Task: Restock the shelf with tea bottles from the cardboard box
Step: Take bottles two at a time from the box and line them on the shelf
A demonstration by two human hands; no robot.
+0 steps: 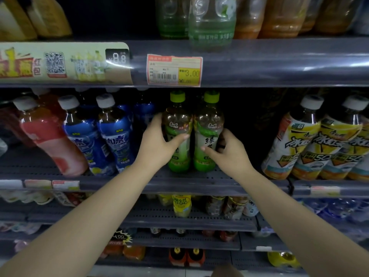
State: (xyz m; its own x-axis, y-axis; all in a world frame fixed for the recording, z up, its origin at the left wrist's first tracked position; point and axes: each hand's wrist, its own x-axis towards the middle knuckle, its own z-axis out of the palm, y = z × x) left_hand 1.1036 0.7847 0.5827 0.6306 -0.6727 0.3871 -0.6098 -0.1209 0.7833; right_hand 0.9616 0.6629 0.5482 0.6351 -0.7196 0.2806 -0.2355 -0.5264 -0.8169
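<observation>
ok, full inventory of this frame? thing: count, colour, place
green tea bottles: two, green label, lime caps, middle shelf centre, upright, side by side
blue bottles: several, blue label, white caps, left of the tea
red bottle: one in front, red label, far left
yellow bottles: at least three, yellow label, white caps, right
price tag: one, red and yellow, upper shelf edge
promo strip: one, cream, upper edge left
lower shelves: mixed bottles, too dim to count
left hand: grips left tea bottle
right hand: grips right tea bottle
</observation>
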